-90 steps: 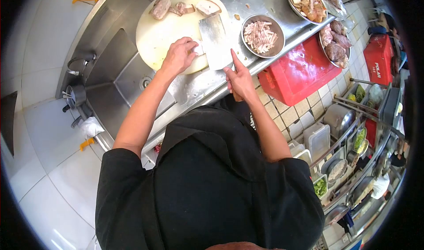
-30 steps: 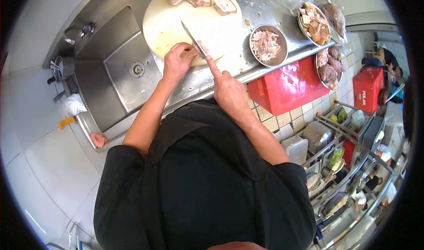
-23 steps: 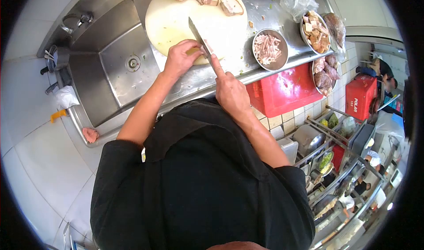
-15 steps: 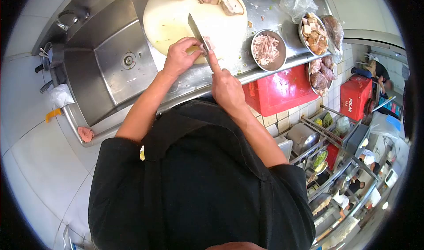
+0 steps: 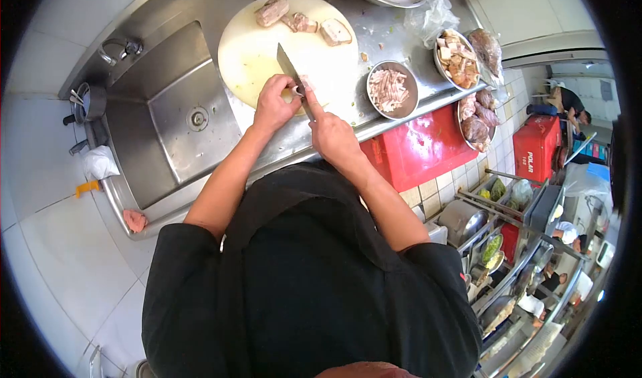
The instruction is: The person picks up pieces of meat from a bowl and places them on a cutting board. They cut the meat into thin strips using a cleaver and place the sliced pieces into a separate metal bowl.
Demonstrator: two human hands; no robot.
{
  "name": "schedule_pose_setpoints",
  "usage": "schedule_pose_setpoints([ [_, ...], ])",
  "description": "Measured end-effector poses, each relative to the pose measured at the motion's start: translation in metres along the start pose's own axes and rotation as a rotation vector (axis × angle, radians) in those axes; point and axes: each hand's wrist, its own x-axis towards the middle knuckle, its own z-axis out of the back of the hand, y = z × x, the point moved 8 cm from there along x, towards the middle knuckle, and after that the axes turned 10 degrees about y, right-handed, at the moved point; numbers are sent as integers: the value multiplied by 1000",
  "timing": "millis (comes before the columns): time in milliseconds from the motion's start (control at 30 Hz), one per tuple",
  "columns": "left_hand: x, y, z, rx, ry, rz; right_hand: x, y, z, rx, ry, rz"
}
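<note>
My right hand (image 5: 333,134) grips a kitchen knife (image 5: 285,61), its index finger stretched along the blade's spine. The blade points toward the far side of a round, pale cutting board (image 5: 234,50). Left of the blade, my left hand (image 5: 275,102) has its fingers pinched on a small pale piece of meat (image 5: 297,92), mostly hidden by the fingertips. A bit of pink meat (image 5: 306,81) lies right against the blade. Across the board sit a meat chunk (image 5: 272,11), smaller meat pieces (image 5: 301,23) and a pale-faced block (image 5: 335,32).
Right of the board stands a metal bowl of meat strips (image 5: 389,90). Beyond it are a bowl of meat chunks (image 5: 457,60) and bagged meat (image 5: 486,50). A steel sink (image 5: 194,84) lies left. A red cooler (image 5: 428,141) stands below the counter edge. Other people are far right.
The view has shifted, so counter and board appear lower and slightly left. My hands and the knife stay at nearly the same place on the board. The pale piece at my left fingertips shows more.
</note>
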Motion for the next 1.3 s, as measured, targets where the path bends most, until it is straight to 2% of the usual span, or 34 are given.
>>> schedule_pose_setpoints([
  [67,2,8,0,-48,-56,66,-10,-3,7,84,-3,-2],
  [167,9,16,-2,-56,-80,127,-23,-36,6,192,-142,109],
  [267,20,12,-4,62,-12,104,-44,-45,24,686,181,-277],
  [333,26,2,-6,158,72,124,-53,-62,22,815,85,-296],
  [400,30,-1,-13,244,126,58,-63,-79,25,914,-23,-357],
  [467,33,-5,-20,346,170,-43,-63,-99,14,1016,-53,-345],
  [533,33,-8,-19,349,205,-64,-63,-110,6,1090,-69,-362],
  [667,27,-20,-21,300,266,-115,-55,-122,-15,1143,-34,-325],
  [767,32,-12,-28,348,377,1,-46,-125,-18,1137,-37,-303],
  [1033,41,-16,-35,408,452,-21,-25,-130,-23,1179,-34,-288],
  [1167,41,-16,-36,424,465,2,-38,-124,-30,1180,-36,-275],
  [1300,43,-15,-37,438,479,-14,-74,-118,-35,1150,36,-375],
])
